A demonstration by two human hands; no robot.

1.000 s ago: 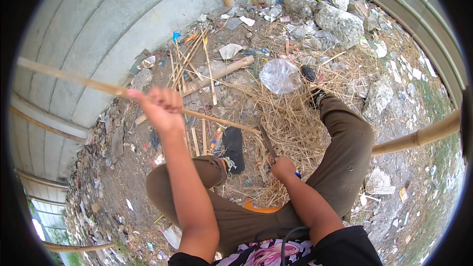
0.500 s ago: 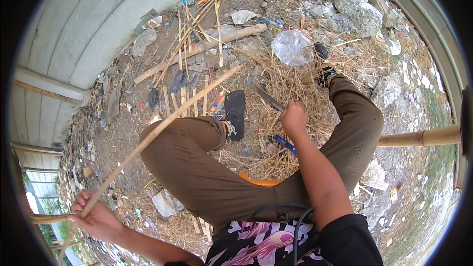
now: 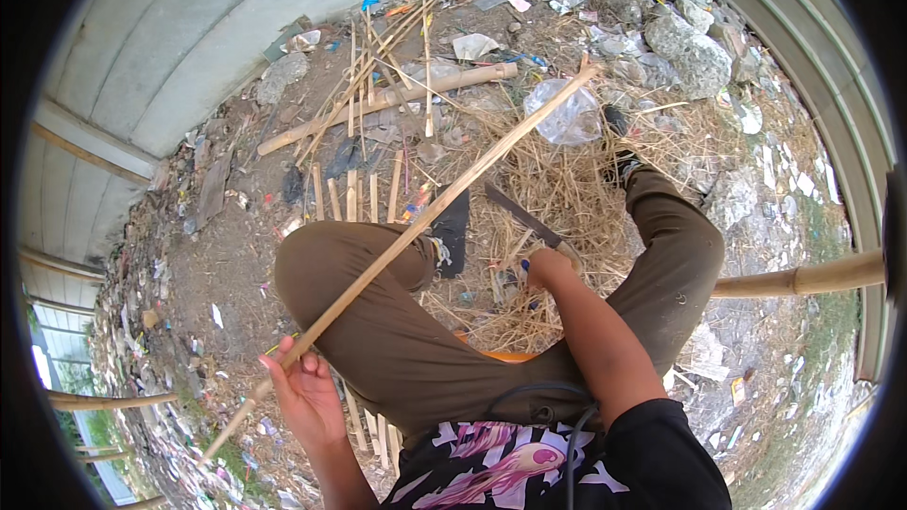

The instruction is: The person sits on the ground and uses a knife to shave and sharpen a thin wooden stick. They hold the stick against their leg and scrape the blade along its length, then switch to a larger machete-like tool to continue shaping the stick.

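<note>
A long, slender bamboo strip (image 3: 444,198) slants across my left thigh, its far end up by a clear plastic bag. My left hand (image 3: 310,397) supports its lower part between thumb and fingers, the fingers loosely curled. Between my legs, a machete (image 3: 520,212) lies on dry straw, its dark blade pointing away and its handle beside my right hand. My right hand (image 3: 551,271) is closed low over the straw around a blue utility knife (image 3: 525,265), most of which the hand hides.
Thin bamboo strips (image 3: 364,76) and a thick bamboo pole (image 3: 387,99) lie ahead on littered ground. Dry straw (image 3: 548,179) surrounds the clear plastic bag (image 3: 564,113). Concrete chunks (image 3: 690,52) sit at the far right. Another bamboo pole (image 3: 803,276) juts in from the right.
My right hand has let go of the machete, now on the straw, and closed on the blue utility knife. My left hand has moved right, shifting the bamboo strip's far end rightward and away.
</note>
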